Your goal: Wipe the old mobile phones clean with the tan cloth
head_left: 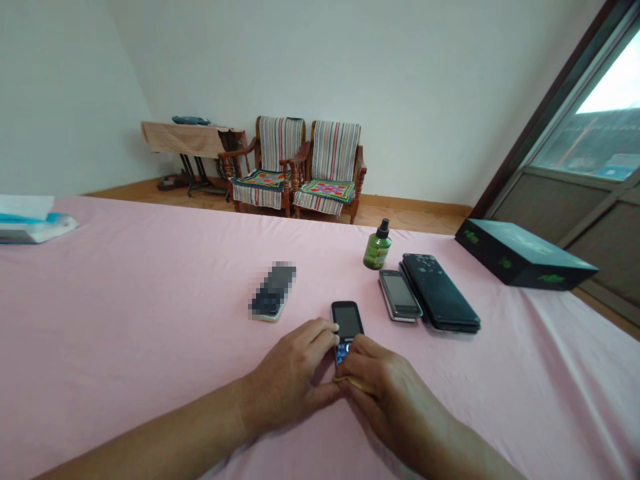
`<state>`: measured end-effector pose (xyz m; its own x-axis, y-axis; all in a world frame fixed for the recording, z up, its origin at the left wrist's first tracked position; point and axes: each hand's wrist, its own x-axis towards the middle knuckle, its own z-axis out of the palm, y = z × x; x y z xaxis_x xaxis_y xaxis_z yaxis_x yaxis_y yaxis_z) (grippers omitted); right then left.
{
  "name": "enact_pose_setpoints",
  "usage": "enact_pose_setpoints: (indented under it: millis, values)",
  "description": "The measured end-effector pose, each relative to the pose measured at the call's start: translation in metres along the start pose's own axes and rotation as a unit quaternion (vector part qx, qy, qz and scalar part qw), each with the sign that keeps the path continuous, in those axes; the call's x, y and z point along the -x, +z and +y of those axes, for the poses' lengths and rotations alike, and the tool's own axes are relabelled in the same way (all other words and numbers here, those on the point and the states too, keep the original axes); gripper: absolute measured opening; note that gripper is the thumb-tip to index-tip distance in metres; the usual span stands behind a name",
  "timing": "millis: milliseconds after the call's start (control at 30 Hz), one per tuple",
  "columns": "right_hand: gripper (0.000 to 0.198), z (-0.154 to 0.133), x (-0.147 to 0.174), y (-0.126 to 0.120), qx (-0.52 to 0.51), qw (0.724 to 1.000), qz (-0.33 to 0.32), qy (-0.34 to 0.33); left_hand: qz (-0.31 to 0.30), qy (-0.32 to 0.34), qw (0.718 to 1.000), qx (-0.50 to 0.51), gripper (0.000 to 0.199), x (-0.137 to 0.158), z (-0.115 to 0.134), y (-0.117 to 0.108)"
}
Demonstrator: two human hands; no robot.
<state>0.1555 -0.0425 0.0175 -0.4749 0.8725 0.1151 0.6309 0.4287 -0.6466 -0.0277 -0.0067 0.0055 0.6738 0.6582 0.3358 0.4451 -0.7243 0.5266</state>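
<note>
A black keypad mobile phone (347, 320) lies face up on the pink cloth, its screen pointing away from me. My left hand (295, 367) grips its left edge with the fingertips and thumb. Over the lower keys, my right hand (380, 380) is closed on a thin yellowish cloth (357, 383), of which only an edge shows. Much of the keypad is hidden under the right fingers. Beyond the left hand lies another phone (273, 291), partly blurred by pixelation. A silver-edged phone (400, 295) rests further to the right.
Stacked dark phones or tablets (440, 293) lie beside the silver-edged phone. Behind stands a green spray bottle (377, 247). A black box (520, 253) sits at the right edge of the pink-covered surface (150, 287), and a white and blue packet (35, 227) at the far left.
</note>
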Motion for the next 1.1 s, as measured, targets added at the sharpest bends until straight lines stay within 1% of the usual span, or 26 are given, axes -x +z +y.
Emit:
enact_pose_setpoints:
  millis: [100, 233, 333, 433, 600, 733, 900, 1100]
  values:
    - [0.021, 0.001, 0.0, -0.006, -0.001, 1.0, 0.013, 0.004, -0.011, -0.009, 1.0, 0.003, 0.033, 0.0, 0.001, -0.001]
    - [0.022, 0.002, 0.002, -0.018, 0.019, 0.998, 0.01, 0.064, -0.016, -0.018, 1.0, -0.002, 0.041, 0.0, 0.003, -0.003]
    - [0.023, 0.004, 0.005, -0.024, 0.052, 0.993, 0.007, 0.103, -0.017, -0.021, 1.0, -0.005, 0.043, 0.0, 0.003, -0.003]
    - [0.021, 0.008, 0.007, -0.027, 0.079, 0.99, 0.002, 0.115, -0.016, -0.022, 1.0, -0.002, 0.045, 0.0, 0.003, -0.003]
    - [0.02, 0.012, 0.008, -0.027, 0.091, 0.992, 0.002, 0.09, -0.009, -0.024, 1.0, -0.002, 0.044, 0.0, 0.002, -0.003]
    - [0.02, 0.006, 0.008, -0.023, 0.045, 0.997, -0.007, 0.059, -0.011, -0.021, 1.0, 0.003, 0.044, 0.0, 0.002, -0.003]
    - [0.018, 0.001, 0.006, -0.014, -0.001, 1.0, 0.0, 0.008, -0.01, -0.013, 1.0, 0.014, 0.041, -0.001, 0.002, -0.004]
    - [0.021, 0.007, 0.0, -0.018, 0.036, 0.999, 0.015, 0.008, -0.017, -0.021, 1.0, -0.003, 0.039, -0.001, 0.003, -0.003]
